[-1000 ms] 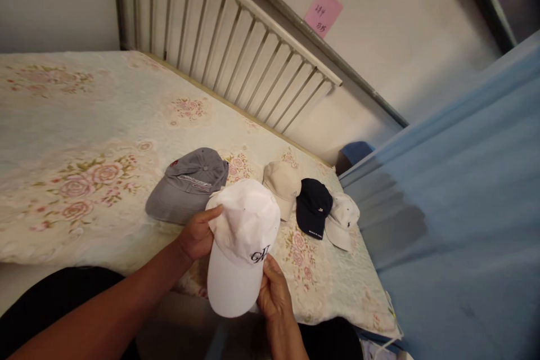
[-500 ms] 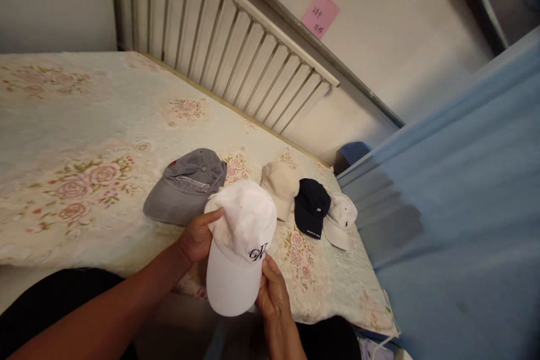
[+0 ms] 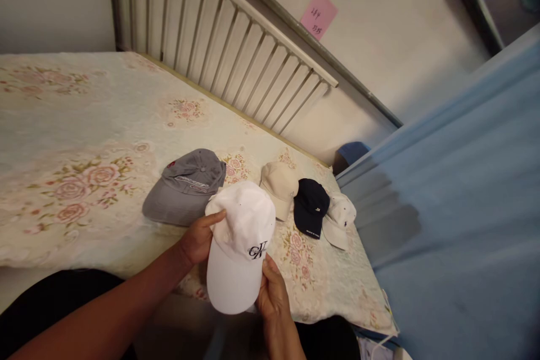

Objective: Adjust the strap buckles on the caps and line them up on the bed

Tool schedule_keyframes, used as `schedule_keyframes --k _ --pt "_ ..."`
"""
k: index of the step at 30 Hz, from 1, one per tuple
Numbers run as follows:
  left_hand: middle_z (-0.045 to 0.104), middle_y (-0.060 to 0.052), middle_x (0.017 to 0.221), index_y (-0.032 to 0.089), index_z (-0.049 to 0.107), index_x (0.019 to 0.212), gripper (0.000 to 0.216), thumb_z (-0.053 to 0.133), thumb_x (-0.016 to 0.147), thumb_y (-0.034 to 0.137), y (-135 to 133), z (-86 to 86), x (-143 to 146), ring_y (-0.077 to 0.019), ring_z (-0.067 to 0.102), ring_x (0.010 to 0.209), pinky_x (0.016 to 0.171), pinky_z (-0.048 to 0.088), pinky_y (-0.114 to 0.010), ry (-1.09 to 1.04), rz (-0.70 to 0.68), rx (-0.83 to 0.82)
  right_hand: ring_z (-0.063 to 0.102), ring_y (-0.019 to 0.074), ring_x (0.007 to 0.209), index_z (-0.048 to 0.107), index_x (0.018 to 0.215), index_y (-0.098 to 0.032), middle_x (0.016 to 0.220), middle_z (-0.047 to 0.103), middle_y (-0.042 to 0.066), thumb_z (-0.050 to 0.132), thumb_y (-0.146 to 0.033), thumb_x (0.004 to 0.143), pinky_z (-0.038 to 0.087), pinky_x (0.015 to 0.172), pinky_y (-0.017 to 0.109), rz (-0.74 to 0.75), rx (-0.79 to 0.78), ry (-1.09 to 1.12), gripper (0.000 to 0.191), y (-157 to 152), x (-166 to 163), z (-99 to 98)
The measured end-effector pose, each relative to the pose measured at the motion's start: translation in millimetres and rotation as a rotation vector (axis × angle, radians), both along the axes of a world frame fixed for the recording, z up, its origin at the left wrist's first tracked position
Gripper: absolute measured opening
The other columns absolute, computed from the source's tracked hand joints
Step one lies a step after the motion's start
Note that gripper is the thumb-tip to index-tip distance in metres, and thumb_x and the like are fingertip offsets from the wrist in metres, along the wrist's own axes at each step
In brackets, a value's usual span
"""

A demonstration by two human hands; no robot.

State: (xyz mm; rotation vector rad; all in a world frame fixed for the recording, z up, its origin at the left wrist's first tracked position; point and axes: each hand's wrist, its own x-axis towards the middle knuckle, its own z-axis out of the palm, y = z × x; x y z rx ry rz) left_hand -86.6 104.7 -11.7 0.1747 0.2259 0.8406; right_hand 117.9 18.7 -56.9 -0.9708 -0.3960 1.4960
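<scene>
Between my two hands is a white baseball cap (image 3: 242,230) with a dark letter logo, its brim pointing down toward me. My left hand (image 3: 200,239) grips the cap's left side, thumb on the crown and the other fingers hidden beneath. On the right, my right hand (image 3: 272,289) holds the edge where brim meets crown, thumb on top. A grey cap (image 3: 185,188) lies on the bed just behind my left hand. Beyond the white cap sit a beige cap (image 3: 278,185), a black cap (image 3: 311,208) and an off-white cap (image 3: 340,219), in a row.
A floral sheet (image 3: 101,129) covers the bed under the caps. Behind it runs a pale slatted radiator (image 3: 236,39) along the wall, with a pink note (image 3: 318,16) above. A blue curtain (image 3: 464,208) hangs at the right. A blue object (image 3: 353,152) shows at the far corner.
Almost nothing differs. My left thumb has shifted slightly on the crown, and the white cap is tilted a touch; both hands keep their hold.
</scene>
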Motion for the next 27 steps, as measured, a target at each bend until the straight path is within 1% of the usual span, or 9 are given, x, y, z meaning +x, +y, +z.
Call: schedule_keyframes --k 3,7,11,19,23,27 --pt "0.075 -0.015 0.094 0.008 0.056 0.129 0.047 0.054 0.085 0.023 -0.5 0.9 1.6 -0.0310 0.069 0.093 0.098 0.044 -0.046 -0.002 -0.025 -0.009 0.071 0.0152 0.087 0.064 0.103 -0.015 0.099 0.075 0.007 0.078 -0.022 0.069 0.053 0.088 0.029 -0.002 0.015 0.005 0.038 -0.3 0.8 -1.2" --pt "0.074 -0.016 0.096 0.007 0.056 0.129 0.047 0.053 0.086 0.027 -0.6 1.0 4.0 -0.0305 0.069 0.095 0.098 0.043 -0.045 -0.007 -0.071 0.000 0.071 0.0145 0.084 0.065 0.100 -0.015 0.097 0.076 0.007 0.079 -0.020 0.067 0.054 0.086 0.026 -0.008 0.008 0.025 0.037 -0.3 -0.1 1.4" --pt "0.074 -0.016 0.096 0.007 0.056 0.128 0.047 0.053 0.087 0.030 -1.3 -0.1 6.2 -0.0300 0.069 0.094 0.097 0.044 -0.043 0.001 -0.100 0.008 0.071 0.0146 0.084 0.066 0.100 -0.015 0.097 0.076 0.007 0.079 -0.018 0.066 0.054 0.086 0.026 -0.023 0.006 0.040 0.037 0.7 -0.4 0.8" --pt "0.074 -0.017 0.093 0.005 0.058 0.125 0.046 0.055 0.086 0.029 -2.4 -2.7 9.1 -0.0300 0.070 0.091 0.093 0.046 -0.044 0.041 -0.085 -0.042 0.071 0.0158 0.085 0.066 0.101 -0.015 0.097 0.075 0.007 0.078 -0.019 0.067 0.053 0.087 0.029 -0.024 0.012 0.036 0.036 0.8 0.9 -0.9" --pt "0.075 -0.016 0.092 0.005 0.059 0.124 0.044 0.055 0.086 0.028 -3.1 -2.5 9.6 -0.0296 0.070 0.090 0.093 0.046 -0.044 0.047 -0.076 -0.032 0.070 0.0164 0.086 0.067 0.101 -0.015 0.099 0.075 0.007 0.076 -0.018 0.068 0.052 0.089 0.031 -0.025 0.011 0.042 0.034 1.0 1.7 -1.0" --pt "0.075 -0.016 0.090 0.005 0.061 0.120 0.041 0.055 0.086 0.027 -3.3 -3.9 11.0 -0.0290 0.070 0.087 0.092 0.047 -0.043 0.054 -0.083 -0.019 0.070 0.0184 0.087 0.066 0.103 -0.015 0.100 0.075 0.008 0.076 -0.020 0.068 0.051 0.092 0.035 -0.048 -0.004 0.024 0.036 1.9 2.7 -2.7"
